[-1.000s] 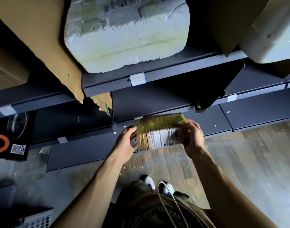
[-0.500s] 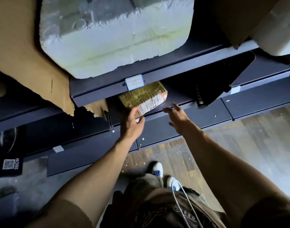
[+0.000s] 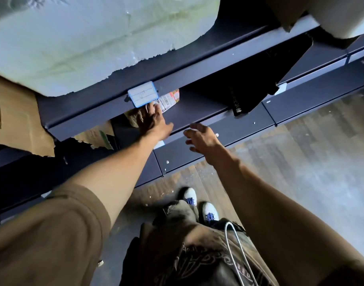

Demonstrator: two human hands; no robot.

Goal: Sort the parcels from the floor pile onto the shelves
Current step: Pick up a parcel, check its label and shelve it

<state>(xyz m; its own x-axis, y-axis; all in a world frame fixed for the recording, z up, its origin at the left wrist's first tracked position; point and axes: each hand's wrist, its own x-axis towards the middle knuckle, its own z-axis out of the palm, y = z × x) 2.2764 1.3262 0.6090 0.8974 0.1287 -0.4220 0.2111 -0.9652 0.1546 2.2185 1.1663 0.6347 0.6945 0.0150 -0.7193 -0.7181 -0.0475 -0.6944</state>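
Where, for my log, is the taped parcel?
The taped parcel lies upper centre in head view, on the dark shelf beneath the blue-framed label, by the left hand.

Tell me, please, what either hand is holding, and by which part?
Nothing is held. The left hand touches the near end of the parcel with straight fingers; the right hand hovers open, empty.

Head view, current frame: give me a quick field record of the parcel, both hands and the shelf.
parcel: labelled box on the shelf, mostly hidden under the upper shelf edge
left hand: fingers straight, at the parcel's near end, apparently touching it; no grip
right hand: open, holds nothing, clear of the parcel
foam block: on the upper shelf, above the parcel
black box: same shelf, right of the parcel, apart from it
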